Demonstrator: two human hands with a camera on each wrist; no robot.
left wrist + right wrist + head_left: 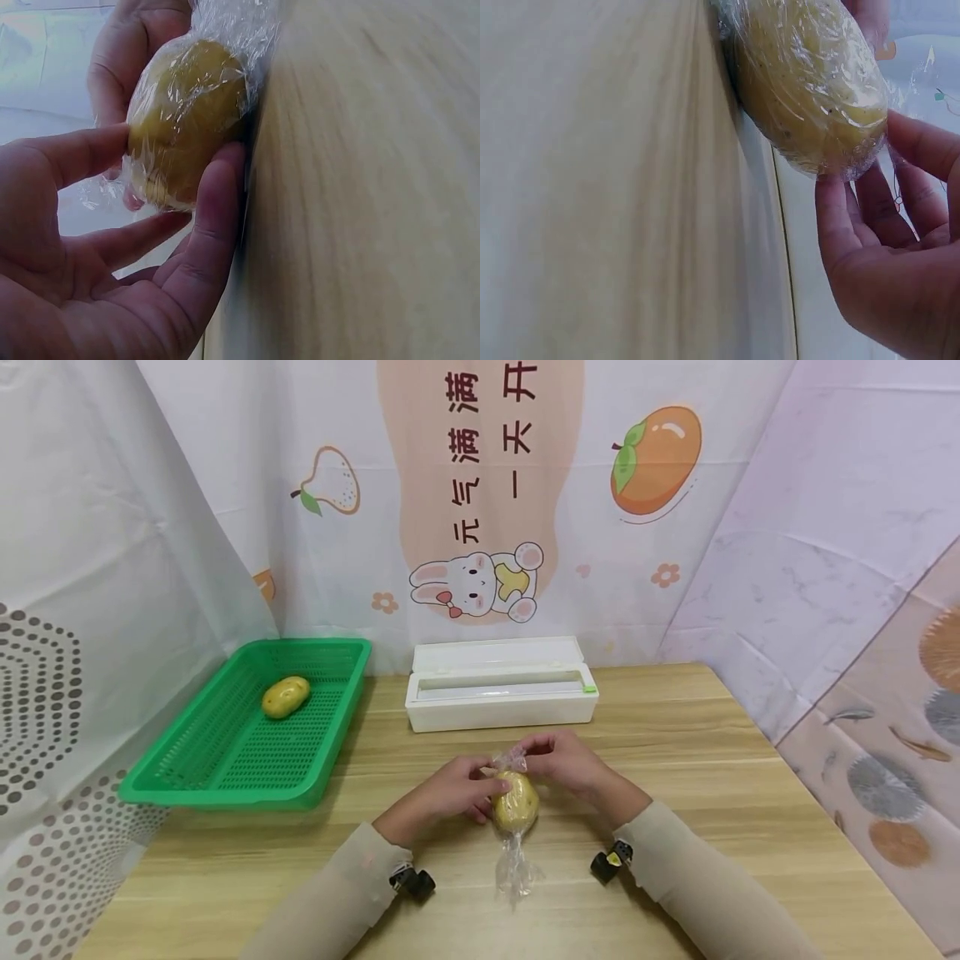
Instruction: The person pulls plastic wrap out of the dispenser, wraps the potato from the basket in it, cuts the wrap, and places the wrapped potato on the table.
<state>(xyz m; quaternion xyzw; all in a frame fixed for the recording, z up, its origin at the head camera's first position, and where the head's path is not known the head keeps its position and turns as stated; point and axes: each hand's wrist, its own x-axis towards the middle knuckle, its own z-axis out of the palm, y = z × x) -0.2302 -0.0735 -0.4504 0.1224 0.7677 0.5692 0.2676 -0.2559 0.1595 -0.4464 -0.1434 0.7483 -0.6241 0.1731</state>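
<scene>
A potato (517, 806) wrapped in clear plastic wrap is between my two hands, low over the table. Its wrap is twisted into a loose tail (515, 870) on the near side and gathered at the far end. My left hand (459, 791) holds the potato from the left, thumb on one side and fingers on the other, as the left wrist view shows around the wrapped potato (187, 112). With thumb and fingers, my right hand (570, 766) pinches the gathered wrap at the far end, close against the potato (810, 90) in the right wrist view.
At the back left stands a green basket (327, 768) with one bare potato (286, 697) in it. Behind my hands, a white wrap dispenser box (501, 717) has its lid raised and a roll inside. A printed curtain (330, 560) hangs behind the wooden table (675, 735).
</scene>
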